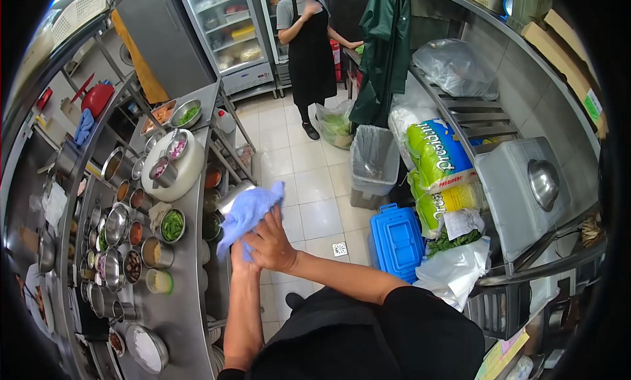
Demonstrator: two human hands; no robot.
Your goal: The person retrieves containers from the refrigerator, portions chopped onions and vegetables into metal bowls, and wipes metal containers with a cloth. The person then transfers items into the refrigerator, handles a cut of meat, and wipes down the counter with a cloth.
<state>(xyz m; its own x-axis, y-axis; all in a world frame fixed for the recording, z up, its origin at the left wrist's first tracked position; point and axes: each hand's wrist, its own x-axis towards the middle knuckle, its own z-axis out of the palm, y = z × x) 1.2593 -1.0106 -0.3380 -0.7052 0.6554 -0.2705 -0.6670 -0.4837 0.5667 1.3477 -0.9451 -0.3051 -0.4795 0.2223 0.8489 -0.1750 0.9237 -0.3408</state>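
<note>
A light blue cloth (253, 212) is bunched up in front of me, beside the edge of the steel counter. My right hand (271, 245) grips the cloth from the right, fingers bent against it. Under the cloth's lower edge is my left hand (244, 258); its wrist shows, but the fingers are covered. A shiny metal piece (233, 195) sticks out past the cloth's upper left side; most of it is hidden, so its kind is unclear.
The steel counter (187, 275) on my left carries several metal bowls and pots, a round white board (187, 173) and greens (172, 225). To the right stand a grey bin (373, 160), a blue lidded box (396, 239) and printed sacks (439, 156). A person (312, 51) in a black apron stands ahead.
</note>
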